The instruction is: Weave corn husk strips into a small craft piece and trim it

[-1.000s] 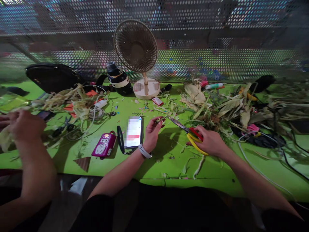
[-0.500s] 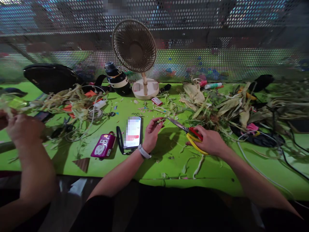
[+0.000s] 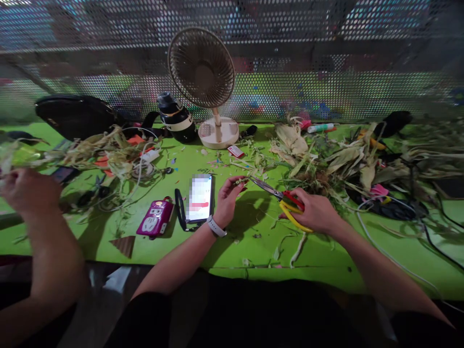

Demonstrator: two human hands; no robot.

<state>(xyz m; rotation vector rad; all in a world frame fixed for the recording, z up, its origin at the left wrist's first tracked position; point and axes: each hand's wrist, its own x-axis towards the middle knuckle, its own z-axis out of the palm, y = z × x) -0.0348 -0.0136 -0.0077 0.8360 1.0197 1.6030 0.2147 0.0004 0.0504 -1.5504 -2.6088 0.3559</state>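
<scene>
Between the thumb and fingers of my left hand (image 3: 225, 207), which wears a pale wristband, is a small green plant sprig (image 3: 239, 181). My right hand (image 3: 319, 213) is wrapped round the red and yellow handles of a pair of scissors (image 3: 276, 193). The blades point left and their tips lie close to the sprig; whether they touch it I cannot tell. A lit phone (image 3: 200, 198) rests on the green table (image 3: 261, 246) just left of my left hand. Plant scraps and a pale stem (image 3: 297, 250) lie beneath and in front of my hands.
Dried corn husks (image 3: 340, 164) are heaped on the right, with a cable. Behind stand a fan (image 3: 217, 133) and a dark bottle (image 3: 178, 123). Left are a purple power strip (image 3: 155, 218), more husks (image 3: 112, 150), black scissors (image 3: 94, 192) and a co-worker's hand (image 3: 32, 191).
My hands, the sprig and the scissors have hardly moved. At the far left, the co-worker's hand has shifted slightly left. A number on the phone screen has changed.
</scene>
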